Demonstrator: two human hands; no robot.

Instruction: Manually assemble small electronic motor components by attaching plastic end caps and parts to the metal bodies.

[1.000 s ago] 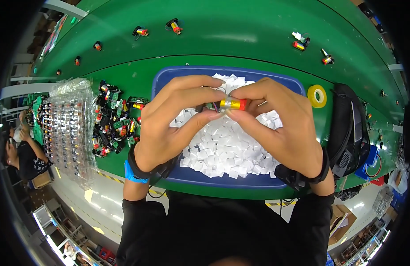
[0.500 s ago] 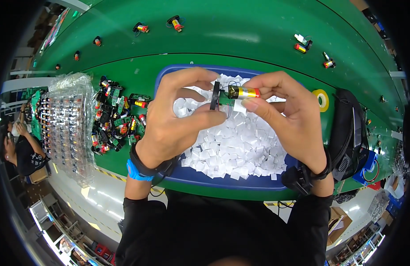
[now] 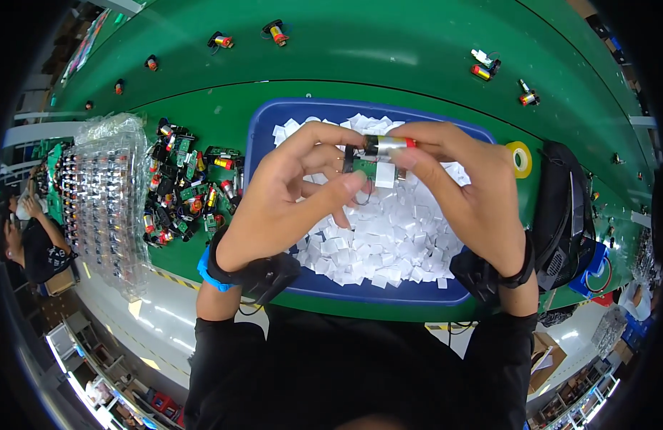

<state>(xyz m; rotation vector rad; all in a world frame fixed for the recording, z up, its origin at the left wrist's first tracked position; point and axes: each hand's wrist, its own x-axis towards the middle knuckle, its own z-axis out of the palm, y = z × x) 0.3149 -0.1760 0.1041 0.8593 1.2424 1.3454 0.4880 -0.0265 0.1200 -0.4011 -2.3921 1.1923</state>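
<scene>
Above a blue tray [image 3: 257,136] of small white paper squares [image 3: 367,244], I hold a small battery assembly in both hands. Its cylindrical battery [image 3: 383,145] is silver with a red end, and a black end piece [image 3: 349,158] sits at its left. Alongside the battery runs a green circuit board [image 3: 366,170] with a white square [image 3: 385,175] on it. My left hand [image 3: 274,204] grips the black end and the board's edge between thumb and fingers. With thumb and fingertips, my right hand [image 3: 471,179] pinches the red end of the battery.
Left of the tray lies a heap of similar battery-and-board assemblies [image 3: 191,190], beside a clear plastic tray [image 3: 105,208] filled with rows of parts. Yellow tape [image 3: 518,159] and a black bag [image 3: 564,204] lie to the right. Single assemblies [image 3: 276,33] are spread along the far green surface.
The assembly has rolled between my hands, so the board and white square now face up below the battery. My left thumb has shifted onto the board's edge.
</scene>
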